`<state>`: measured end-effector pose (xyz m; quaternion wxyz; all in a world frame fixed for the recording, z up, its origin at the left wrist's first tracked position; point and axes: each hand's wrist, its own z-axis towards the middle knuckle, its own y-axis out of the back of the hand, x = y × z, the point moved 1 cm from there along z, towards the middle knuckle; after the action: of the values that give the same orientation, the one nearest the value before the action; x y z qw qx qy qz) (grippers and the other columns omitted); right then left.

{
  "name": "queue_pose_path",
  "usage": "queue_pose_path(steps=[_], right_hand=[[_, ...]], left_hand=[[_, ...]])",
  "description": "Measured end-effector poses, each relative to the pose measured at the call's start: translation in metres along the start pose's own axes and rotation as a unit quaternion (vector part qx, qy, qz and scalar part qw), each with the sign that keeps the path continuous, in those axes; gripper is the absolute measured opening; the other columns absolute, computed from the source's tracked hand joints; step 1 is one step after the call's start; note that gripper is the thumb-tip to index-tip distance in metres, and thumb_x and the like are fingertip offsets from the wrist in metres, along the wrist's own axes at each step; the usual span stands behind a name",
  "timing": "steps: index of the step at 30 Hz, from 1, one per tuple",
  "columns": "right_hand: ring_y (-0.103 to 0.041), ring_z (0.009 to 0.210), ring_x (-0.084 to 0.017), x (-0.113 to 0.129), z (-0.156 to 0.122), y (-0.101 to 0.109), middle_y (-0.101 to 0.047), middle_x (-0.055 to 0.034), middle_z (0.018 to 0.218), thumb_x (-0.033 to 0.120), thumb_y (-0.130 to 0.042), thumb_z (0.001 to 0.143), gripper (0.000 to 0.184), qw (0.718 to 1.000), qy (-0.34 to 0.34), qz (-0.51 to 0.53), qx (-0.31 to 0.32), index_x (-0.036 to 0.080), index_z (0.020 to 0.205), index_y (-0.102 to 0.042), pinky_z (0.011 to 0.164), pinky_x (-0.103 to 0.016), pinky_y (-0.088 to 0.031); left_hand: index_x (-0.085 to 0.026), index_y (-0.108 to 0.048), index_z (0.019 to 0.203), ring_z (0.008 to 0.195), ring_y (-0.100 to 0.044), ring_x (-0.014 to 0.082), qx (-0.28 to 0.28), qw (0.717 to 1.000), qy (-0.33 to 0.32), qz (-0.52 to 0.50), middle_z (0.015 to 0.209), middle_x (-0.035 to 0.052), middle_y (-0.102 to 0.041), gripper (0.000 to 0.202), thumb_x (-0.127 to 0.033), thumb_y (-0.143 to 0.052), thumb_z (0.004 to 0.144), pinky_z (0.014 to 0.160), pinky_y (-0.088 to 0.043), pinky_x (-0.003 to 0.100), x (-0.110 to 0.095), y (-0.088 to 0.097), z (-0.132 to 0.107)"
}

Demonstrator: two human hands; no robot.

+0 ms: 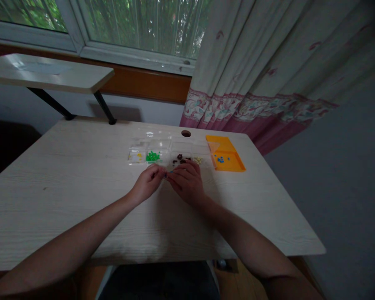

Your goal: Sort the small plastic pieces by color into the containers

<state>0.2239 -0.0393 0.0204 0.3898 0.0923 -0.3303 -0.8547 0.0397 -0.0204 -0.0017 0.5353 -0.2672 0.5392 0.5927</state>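
Note:
My left hand [148,181] and my right hand [188,181] meet above the table, fingertips pinched close together. Between them is a small blue piece [171,171], mostly hidden by the fingers; its kind is too small to make out. Just beyond the hands stand clear plastic boxes. One holds yellow pieces [139,156], another green pieces [153,156]. Dark brown pieces [180,157] and cream pieces [198,160] lie in the boxes behind my right hand. To the right, an open orange box [229,165] holds several small blue pieces [220,159].
The pale wooden table [81,175] has a round cable hole [186,133] near its back edge. A raised shelf [81,77] on black legs stands at the back left. A curtain [237,83] hangs behind the table's right side, beside a window [143,25].

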Motion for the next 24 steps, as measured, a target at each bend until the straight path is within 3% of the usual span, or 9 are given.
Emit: queue_pose_path(steps=[6,11,14,17,24], right_hand=[[-0.062,0.092,-0.016,0.0,0.001,0.003,-0.074,0.0025,0.086,0.024,-0.066,0.09,0.01,1.0,0.017,0.0,0.019,0.029,0.096,-0.072,0.109,-0.042,-0.036],[-0.062,0.093,-0.016,-0.011,0.0,0.007,-0.074,0.0029,0.087,0.024,-0.065,0.09,0.012,1.0,0.003,-0.005,0.025,0.03,0.097,-0.072,0.108,-0.04,-0.035],[-0.062,0.092,-0.016,-0.03,-0.001,0.015,-0.074,0.0019,0.088,0.026,-0.063,0.092,0.011,0.999,-0.041,-0.029,0.022,0.029,0.095,-0.073,0.108,-0.04,-0.034],[-0.061,0.09,-0.017,-0.058,-0.004,0.026,-0.073,-0.0001,0.086,0.03,-0.058,0.095,0.016,0.993,-0.1,-0.065,0.009,0.027,0.092,-0.073,0.105,-0.041,-0.034],[-0.058,0.096,-0.023,-0.121,-0.019,0.043,-0.074,-0.0041,0.09,0.038,-0.054,0.095,0.025,0.955,-0.243,-0.17,0.002,0.025,0.094,-0.076,0.096,-0.041,-0.035]], left_hand=[[-0.018,-0.061,0.076,0.074,-0.052,0.0161,0.004,1.0,-0.018,0.026,0.074,0.0017,-0.054,0.034,-0.043,-0.05,0.095,0.069,-0.042,0.027,-0.001,0.0,0.0],[-0.018,-0.066,0.087,0.079,-0.053,0.0172,0.018,0.991,-0.079,0.104,0.079,0.0035,-0.056,0.03,-0.037,-0.046,0.098,0.072,-0.042,0.028,-0.001,0.012,0.002],[-0.018,-0.069,0.096,0.089,-0.055,0.0202,0.029,0.973,-0.129,0.19,0.087,0.006,-0.06,0.024,-0.033,-0.05,0.097,0.082,-0.043,0.033,0.003,0.026,0.005],[-0.018,-0.07,0.098,0.091,-0.055,0.022,0.021,0.962,-0.133,0.238,0.09,0.0073,-0.061,0.021,-0.032,-0.054,0.095,0.085,-0.042,0.036,0.008,0.036,0.007],[-0.02,-0.068,0.105,0.093,-0.054,0.0244,0.063,0.948,-0.128,0.283,0.091,0.0064,-0.057,0.023,-0.036,-0.062,0.09,0.088,-0.043,0.04,0.012,0.031,0.005]])
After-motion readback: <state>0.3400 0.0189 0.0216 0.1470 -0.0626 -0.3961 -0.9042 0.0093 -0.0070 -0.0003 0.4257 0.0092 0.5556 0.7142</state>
